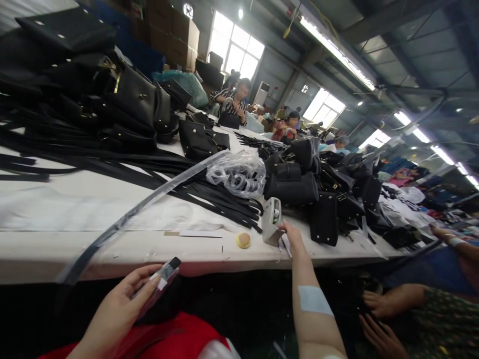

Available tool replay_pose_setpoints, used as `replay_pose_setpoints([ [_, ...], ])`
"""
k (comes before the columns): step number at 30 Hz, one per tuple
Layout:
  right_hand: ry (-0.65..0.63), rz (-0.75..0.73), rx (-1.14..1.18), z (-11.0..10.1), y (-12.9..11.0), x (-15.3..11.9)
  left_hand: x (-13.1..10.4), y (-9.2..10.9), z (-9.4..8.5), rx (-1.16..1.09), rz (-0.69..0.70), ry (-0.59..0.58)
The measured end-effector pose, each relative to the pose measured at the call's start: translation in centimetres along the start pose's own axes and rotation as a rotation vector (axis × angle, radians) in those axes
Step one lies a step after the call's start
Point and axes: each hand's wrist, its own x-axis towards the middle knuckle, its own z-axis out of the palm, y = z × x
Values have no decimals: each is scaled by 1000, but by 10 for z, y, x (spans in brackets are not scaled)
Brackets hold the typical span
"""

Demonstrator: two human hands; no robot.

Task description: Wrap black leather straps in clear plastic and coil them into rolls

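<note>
My left hand (129, 294) is closed on a dark strap end wrapped in clear plastic (170, 268), with a small white piece at the fingers, below the table's front edge. My right hand (294, 237) reaches over the table to a grey-white plastic tape dispenser (272, 222). Its fingers are drawn together at the dispenser's side; what they pinch, if anything, is hidden. Near that hand lie a round yellow-and-tan item (243, 240) and white strips (286, 245). A long plastic-covered strap (138, 212) arches over the table's left part, near my left hand.
Black bags (134, 99) are piled at the left, more black bags (295, 187) at the right. Black straps (209, 199) and a crumpled clear plastic bag (239, 174) lie on the white table (145, 244). A co-worker's hands (385, 304) are at the lower right; other people work further back.
</note>
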Motion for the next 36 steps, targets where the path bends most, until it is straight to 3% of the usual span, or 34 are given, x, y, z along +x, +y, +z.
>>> replay_pose_setpoints([
  [5,14,-24,93,11,7,-7,8,-12,2,28,33,-60],
  [11,-8,13,135,6,31,-55,11,-19,-6,70,66,-81],
  [14,-62,30,161,15,25,-80,7,-18,0,110,96,-105],
  [17,-268,-5,247,36,-7,-115,1,-18,11,148,156,-121],
  [22,-889,17,475,83,-77,-196,-5,-24,21,181,247,-105],
  [25,-1139,46,513,103,-95,-231,-8,-26,16,177,285,-68],
  [29,-1253,80,524,120,-96,-248,-14,-23,7,168,311,-27],
  [36,-1258,142,382,133,-93,-253,-16,-26,-1,192,344,-10],
])
